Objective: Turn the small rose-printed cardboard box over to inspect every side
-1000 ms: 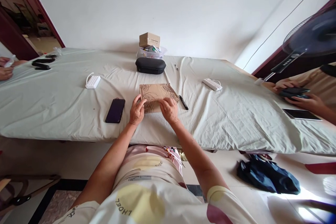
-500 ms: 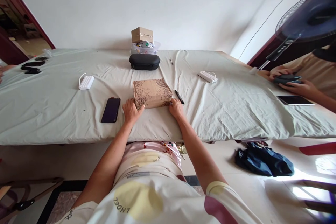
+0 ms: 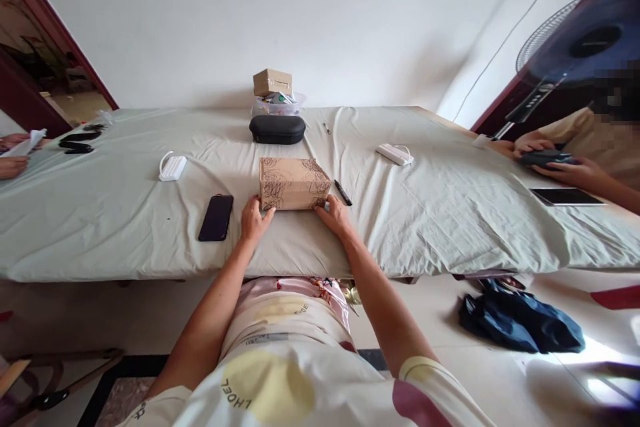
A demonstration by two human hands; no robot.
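Observation:
A cardboard box [image 3: 294, 181] with black scribbled swirls at its corners rests on the cloth-covered table in front of me. My left hand [image 3: 255, 219] grips its near left corner, thumb along the front face. On the near right corner, my right hand [image 3: 335, 213] has its fingers closed round the edge. Just right of the box lies a black marker [image 3: 343, 193]. A dark phone [image 3: 216, 217] lies left of my left hand.
Behind the box sits a black zip case [image 3: 277, 129], with a clear plastic tub [image 3: 260, 107] and a small carton [image 3: 273, 82] beyond. White power banks [image 3: 173, 168] [image 3: 395, 154] flank it. At right, a person's hands hold a dark object [image 3: 547, 157] near a tablet [image 3: 567, 196]. Other hands hold paper [image 3: 27, 145] at left.
The box's front face now shows more, and my hands still hold its near corners. The view has shifted slightly. At far left, hands with white paper have come into view.

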